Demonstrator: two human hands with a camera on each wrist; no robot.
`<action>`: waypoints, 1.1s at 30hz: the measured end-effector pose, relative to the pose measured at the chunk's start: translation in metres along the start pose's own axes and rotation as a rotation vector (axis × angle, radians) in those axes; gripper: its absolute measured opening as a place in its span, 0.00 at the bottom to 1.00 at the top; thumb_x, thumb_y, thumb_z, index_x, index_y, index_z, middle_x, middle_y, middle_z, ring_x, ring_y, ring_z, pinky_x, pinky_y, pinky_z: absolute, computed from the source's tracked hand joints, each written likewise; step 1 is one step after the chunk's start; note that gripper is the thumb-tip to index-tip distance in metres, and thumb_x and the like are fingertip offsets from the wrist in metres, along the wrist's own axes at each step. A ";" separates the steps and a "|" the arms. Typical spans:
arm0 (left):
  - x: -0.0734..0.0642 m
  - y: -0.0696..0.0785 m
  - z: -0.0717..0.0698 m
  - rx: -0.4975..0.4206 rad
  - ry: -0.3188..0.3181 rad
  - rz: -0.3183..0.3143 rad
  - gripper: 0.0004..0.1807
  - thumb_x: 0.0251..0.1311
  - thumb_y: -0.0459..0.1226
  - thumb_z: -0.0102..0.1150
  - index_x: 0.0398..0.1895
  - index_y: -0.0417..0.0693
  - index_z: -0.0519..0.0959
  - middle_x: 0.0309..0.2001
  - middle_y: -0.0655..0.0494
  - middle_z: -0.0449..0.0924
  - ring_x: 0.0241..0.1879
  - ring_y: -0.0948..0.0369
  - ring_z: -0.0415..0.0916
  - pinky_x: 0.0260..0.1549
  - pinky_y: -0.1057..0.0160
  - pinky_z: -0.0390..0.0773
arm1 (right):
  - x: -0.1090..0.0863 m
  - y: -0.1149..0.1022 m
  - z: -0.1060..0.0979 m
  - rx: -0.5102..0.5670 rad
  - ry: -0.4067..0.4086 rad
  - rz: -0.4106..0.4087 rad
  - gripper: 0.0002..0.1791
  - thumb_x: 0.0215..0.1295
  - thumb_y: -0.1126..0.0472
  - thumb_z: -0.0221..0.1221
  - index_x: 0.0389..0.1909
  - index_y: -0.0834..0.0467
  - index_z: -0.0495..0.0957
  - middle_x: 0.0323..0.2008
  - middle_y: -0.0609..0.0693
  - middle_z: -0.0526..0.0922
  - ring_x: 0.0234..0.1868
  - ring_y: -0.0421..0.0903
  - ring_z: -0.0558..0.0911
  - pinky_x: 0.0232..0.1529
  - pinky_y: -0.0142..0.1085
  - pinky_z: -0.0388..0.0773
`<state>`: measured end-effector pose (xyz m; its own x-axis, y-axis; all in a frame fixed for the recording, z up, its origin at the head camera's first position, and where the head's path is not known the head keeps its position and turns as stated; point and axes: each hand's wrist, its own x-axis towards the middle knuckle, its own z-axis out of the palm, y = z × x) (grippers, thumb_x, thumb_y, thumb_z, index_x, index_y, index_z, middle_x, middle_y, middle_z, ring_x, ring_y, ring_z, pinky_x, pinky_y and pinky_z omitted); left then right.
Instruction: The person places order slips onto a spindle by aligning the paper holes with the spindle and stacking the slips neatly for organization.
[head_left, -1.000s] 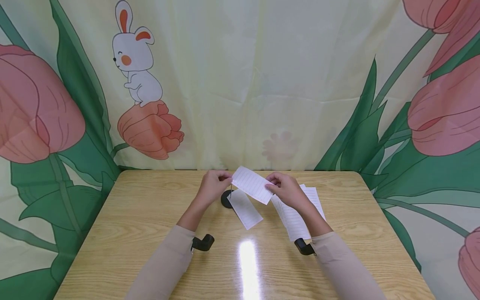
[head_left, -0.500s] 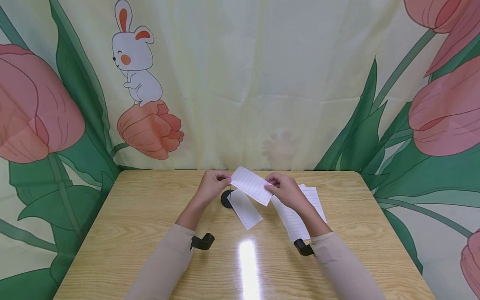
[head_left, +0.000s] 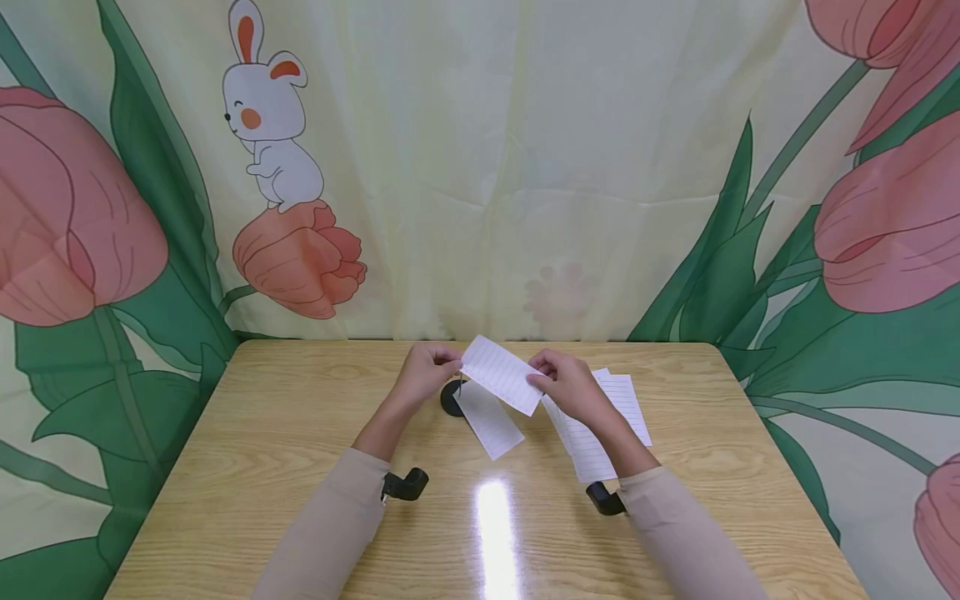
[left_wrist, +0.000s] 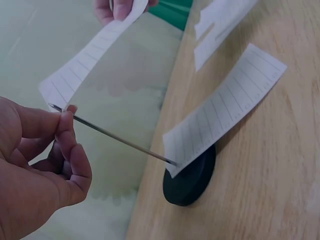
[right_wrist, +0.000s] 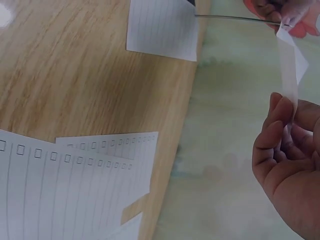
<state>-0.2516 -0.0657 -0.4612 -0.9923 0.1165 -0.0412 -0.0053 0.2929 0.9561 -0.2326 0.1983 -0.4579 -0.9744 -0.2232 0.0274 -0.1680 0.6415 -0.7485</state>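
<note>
We are pinching a slip (head_left: pixel 498 377) with left hand (head_left: pixel 422 377) and right hand (head_left: pixel 573 387) at the spike (left_wrist: pixel 120 138) tip, a lower slip (head_left: pixel 489 421) already threaded, loose sheets (head_left: pixel 591 448) remaining at right

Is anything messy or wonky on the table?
A little. The loose sheets on the right look messy: they overlap crookedly, with edges not lined up. The low sheet on the spike sticks out past the black base, pierced near one end. I see nothing spilled.
</note>
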 end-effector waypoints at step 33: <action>0.015 -0.053 0.010 0.193 -0.072 -0.047 0.06 0.67 0.29 0.64 0.41 0.36 0.88 0.39 0.47 0.87 0.40 0.59 0.78 0.38 0.65 0.79 | -0.015 0.023 0.063 -0.136 -0.092 0.099 0.06 0.65 0.63 0.69 0.38 0.61 0.82 0.26 0.47 0.83 0.28 0.40 0.77 0.31 0.33 0.74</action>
<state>-0.2648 -0.0698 -0.5159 -0.9802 0.1640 -0.1113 -0.0204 0.4753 0.8796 -0.2120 0.1702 -0.5172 -0.9704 -0.2160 -0.1075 -0.0965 0.7558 -0.6476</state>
